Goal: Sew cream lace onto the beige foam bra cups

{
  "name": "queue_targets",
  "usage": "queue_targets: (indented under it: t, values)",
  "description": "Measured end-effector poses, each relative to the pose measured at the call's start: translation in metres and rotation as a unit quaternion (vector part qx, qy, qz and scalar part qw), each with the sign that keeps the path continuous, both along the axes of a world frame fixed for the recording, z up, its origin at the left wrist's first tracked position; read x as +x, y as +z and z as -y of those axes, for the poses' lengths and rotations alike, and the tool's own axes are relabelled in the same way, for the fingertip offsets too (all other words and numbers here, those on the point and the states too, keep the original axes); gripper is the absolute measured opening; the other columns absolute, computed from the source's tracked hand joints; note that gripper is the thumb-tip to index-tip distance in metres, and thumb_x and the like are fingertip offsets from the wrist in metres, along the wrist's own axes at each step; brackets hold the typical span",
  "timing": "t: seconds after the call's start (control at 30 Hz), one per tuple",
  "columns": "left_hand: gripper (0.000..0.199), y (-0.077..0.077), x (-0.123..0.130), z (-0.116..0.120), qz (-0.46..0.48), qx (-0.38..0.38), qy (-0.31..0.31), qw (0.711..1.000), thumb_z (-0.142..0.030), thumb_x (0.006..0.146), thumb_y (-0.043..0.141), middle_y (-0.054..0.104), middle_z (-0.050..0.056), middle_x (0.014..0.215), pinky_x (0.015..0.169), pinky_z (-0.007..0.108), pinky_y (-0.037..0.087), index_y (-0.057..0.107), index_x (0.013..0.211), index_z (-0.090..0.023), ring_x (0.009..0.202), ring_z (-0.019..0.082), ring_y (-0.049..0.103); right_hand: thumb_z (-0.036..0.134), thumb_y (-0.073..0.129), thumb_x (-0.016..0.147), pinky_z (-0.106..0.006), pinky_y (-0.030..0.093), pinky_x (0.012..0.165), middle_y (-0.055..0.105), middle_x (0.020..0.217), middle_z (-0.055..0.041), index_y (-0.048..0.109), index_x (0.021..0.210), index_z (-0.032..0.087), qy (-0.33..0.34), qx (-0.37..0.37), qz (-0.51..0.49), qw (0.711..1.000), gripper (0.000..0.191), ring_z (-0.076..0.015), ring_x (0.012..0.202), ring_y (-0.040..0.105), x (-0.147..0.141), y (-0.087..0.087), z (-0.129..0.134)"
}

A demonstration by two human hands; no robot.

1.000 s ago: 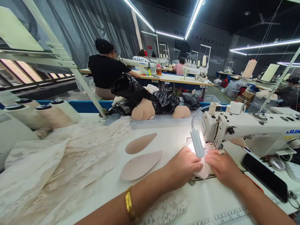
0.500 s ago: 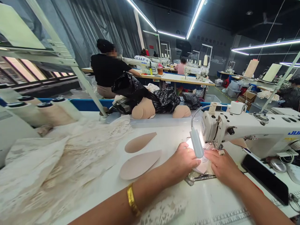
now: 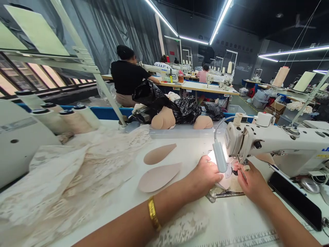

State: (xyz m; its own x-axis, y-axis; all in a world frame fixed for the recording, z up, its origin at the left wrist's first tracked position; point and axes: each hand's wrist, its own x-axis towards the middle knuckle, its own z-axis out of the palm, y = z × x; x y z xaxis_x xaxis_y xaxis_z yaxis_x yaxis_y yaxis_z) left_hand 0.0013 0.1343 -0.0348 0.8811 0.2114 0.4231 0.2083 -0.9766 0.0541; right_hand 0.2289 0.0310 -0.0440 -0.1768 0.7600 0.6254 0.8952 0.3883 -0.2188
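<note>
Lace fabric [image 3: 59,171] spreads over the bench [image 3: 231,219], beside a tan teardrop pad [image 3: 159,154] and a paler one [image 3: 158,178]. Under a small lamp [image 3: 219,157], the left hand [image 3: 204,174] has its fingers closed on a soft, pale pink piece [image 3: 225,184], seemingly positioning it, which calls for steadiness; the right hand [image 3: 254,180] bends its fingers near the sewing machine's [image 3: 272,139] needle, grip unclear

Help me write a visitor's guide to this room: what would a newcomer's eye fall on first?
Probably the lit lamp beside the head of the white sewing machine, right of centre, with the left hand and right hand close below at a pale piece. Next, the gold bracelet on the left wrist, low in the middle, and the two beige teardrop shapes on the white table beyond it.
</note>
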Motion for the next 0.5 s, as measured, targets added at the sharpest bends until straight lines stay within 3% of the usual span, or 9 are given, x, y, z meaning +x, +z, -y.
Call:
queue_targets:
  t: [0.17,0.3,0.37,0.5]
  values:
    - [0.019,0.006,-0.001,0.004,0.000,0.038,-0.017,0.999,-0.002,0.085,0.052,0.058,-0.003,0.073,0.087,0.039,0.031,0.058,0.078,-0.018,0.072,0.014,0.052,0.007,0.042,0.097,-0.039,0.060,0.079,0.071,0.104,-0.0117,0.055,0.110,0.021,0.002,0.004,0.000,1.000,0.023,-0.0277,0.096,0.069,0.000,-0.003,0.000]
    - [0.019,0.008,-0.002,0.010,0.006,0.042,-0.014,0.999,0.001,0.080,0.053,0.059,-0.003,0.074,0.082,0.039,0.032,0.056,0.077,-0.017,0.071,0.015,0.052,0.008,0.044,0.097,-0.038,0.056,0.076,0.070,0.101,-0.0092,0.056,0.118,0.022,0.000,-0.043,-0.001,0.999,0.028,-0.0274,0.095,0.065,-0.001,0.001,0.006]
    - [0.018,0.008,-0.004,0.018,0.005,0.045,-0.005,0.999,0.000,0.079,0.057,0.061,-0.001,0.078,0.082,0.039,0.034,0.057,0.076,-0.018,0.072,0.016,0.052,0.006,0.045,0.094,-0.035,0.052,0.071,0.069,0.094,-0.0055,0.058,0.117,0.024,0.030,-0.087,0.016,0.996,0.032,-0.0249,0.086,0.062,-0.002,0.006,0.010]
    - [0.014,0.006,-0.009,0.035,-0.002,0.021,-0.027,0.999,-0.007,0.083,0.062,0.064,0.000,0.082,0.084,0.040,0.035,0.062,0.078,-0.020,0.073,0.017,0.053,0.001,0.045,0.088,-0.032,0.044,0.068,0.062,0.086,-0.0005,0.060,0.092,0.025,0.122,-0.168,0.040,0.977,0.028,-0.0191,0.076,0.056,-0.005,0.016,0.016]
